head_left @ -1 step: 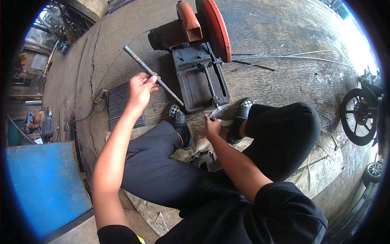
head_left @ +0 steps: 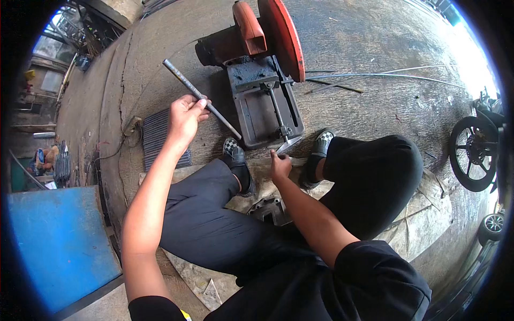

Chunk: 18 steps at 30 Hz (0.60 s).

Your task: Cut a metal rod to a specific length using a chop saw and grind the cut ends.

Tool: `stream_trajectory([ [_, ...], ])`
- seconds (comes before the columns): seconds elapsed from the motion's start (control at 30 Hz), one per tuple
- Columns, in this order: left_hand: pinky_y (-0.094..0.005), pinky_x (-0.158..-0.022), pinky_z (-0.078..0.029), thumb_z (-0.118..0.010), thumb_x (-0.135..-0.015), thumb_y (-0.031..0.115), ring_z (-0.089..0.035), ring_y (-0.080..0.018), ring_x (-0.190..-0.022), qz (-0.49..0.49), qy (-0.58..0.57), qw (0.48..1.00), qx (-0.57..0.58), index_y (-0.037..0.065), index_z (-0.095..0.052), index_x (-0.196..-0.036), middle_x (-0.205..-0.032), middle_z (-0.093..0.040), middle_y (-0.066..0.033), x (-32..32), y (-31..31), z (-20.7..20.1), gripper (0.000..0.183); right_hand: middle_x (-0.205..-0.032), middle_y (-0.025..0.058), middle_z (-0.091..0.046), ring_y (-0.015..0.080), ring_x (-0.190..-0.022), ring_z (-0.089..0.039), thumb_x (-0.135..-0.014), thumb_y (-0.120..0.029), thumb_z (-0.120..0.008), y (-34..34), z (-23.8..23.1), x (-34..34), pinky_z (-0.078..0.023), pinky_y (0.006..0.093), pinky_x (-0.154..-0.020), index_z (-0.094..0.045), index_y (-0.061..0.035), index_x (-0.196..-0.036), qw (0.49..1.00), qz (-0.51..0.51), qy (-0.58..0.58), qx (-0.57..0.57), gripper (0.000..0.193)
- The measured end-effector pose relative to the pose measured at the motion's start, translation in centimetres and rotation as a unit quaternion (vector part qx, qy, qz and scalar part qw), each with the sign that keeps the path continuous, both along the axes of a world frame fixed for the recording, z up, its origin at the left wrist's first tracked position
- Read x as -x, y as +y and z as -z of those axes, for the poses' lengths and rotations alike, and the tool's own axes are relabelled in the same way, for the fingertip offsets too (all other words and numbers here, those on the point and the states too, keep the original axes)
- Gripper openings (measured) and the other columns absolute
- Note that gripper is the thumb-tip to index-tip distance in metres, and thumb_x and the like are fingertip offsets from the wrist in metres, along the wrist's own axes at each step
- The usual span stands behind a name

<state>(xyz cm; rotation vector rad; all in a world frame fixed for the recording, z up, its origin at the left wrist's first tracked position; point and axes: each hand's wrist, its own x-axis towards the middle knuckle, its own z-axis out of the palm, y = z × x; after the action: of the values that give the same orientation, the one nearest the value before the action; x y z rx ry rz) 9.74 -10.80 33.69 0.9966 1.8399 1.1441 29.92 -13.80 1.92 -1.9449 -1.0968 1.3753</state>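
Note:
My left hand (head_left: pixel 186 119) is closed around a dark metal rod (head_left: pixel 179 76), held slantwise to the left of a red chop saw (head_left: pixel 250 29). The rod's lower end comes close to the near left corner of the saw's black base (head_left: pixel 247 120). My right hand (head_left: pixel 280 166) is closed on the metal crank handle (head_left: pixel 289 143) at the near end of the saw's vise screw (head_left: pixel 273 101). Part of the handle is hidden by my fingers. The saw's round red guard (head_left: pixel 286 40) stands raised at the far side.
A bundle of short dark rods (head_left: pixel 155 134) lies on the concrete at left. Long thin rods (head_left: pixel 391 76) stretch away to the right. Between my legs, a dark metal part (head_left: pixel 269 209) rests on a dirty sheet (head_left: pixel 415 230). A blue panel (head_left: pixel 59 235) and a motorcycle wheel (head_left: pixel 472 152) flank me.

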Motion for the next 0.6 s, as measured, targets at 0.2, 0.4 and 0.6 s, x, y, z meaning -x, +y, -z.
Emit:
stream_trajectory([
  [0.2,-0.0254,-0.070,-0.051,-0.053,-0.091,0.010,-0.062,-0.0135,-0.081,-0.006,0.001,1.000,-0.005,-0.002,-0.059,-0.099,-0.096,-0.064,-0.0098,-0.1,0.2,0.1,0.016,-0.096,0.0117,-0.061,0.0232,-0.082,-0.059,-0.077,-0.022,-0.068,4.8,2.2,-0.9,-0.046,0.0347,-0.076,-0.053,0.0007,-0.109,0.950,0.290,0.107,0.047,0.042],
  [0.4,-0.0240,-0.068,-0.051,-0.052,-0.090,0.008,-0.062,-0.0128,-0.079,-0.009,-0.007,1.000,-0.011,-0.004,-0.059,-0.097,-0.093,-0.064,-0.0104,-0.3,0.1,0.0,0.015,-0.081,0.0099,-0.059,0.0187,-0.070,-0.055,-0.078,-0.019,-0.061,6.7,-0.5,-1.7,-0.047,0.0339,-0.064,-0.058,0.0037,-0.095,0.939,0.281,0.195,-0.029,0.029],
  [0.6,-0.0241,-0.068,-0.052,-0.052,-0.090,0.009,-0.062,-0.0129,-0.079,0.003,-0.001,1.000,-0.002,-0.004,-0.059,-0.097,-0.093,-0.065,-0.0106,-0.7,0.5,0.4,0.015,-0.086,0.0261,-0.063,0.0388,-0.091,-0.061,-0.067,-0.018,-0.065,-5.3,-4.0,3.0,-0.048,0.0429,-0.079,-0.066,0.0023,-0.086,0.964,-0.254,0.004,0.074,0.028],
])
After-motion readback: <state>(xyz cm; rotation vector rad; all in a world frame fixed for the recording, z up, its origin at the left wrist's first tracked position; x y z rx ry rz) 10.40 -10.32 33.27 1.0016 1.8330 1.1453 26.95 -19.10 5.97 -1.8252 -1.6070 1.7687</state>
